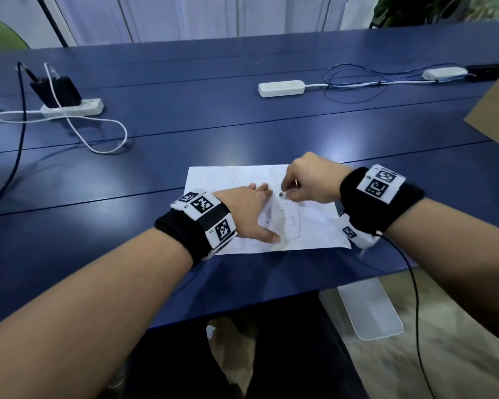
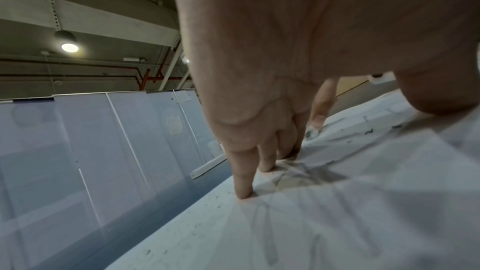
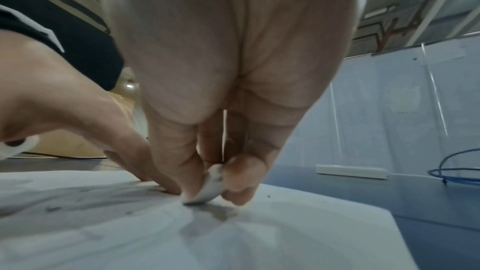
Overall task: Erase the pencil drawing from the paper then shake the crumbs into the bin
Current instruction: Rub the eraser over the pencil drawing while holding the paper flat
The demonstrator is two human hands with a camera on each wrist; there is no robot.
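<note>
A white sheet of paper with a faint pencil drawing lies on the blue table near its front edge. My left hand presses flat on the sheet with straight, spread fingers. My right hand pinches a small white eraser between thumb and fingers, its tip down on the paper just beyond the left fingertips. Dark eraser crumbs are scattered over the sheet. No bin shows in any view.
Two white power strips with cables and a black charger lie further back on the table. A brown cardboard sheet juts in at the right edge. A white table foot stands below the front edge.
</note>
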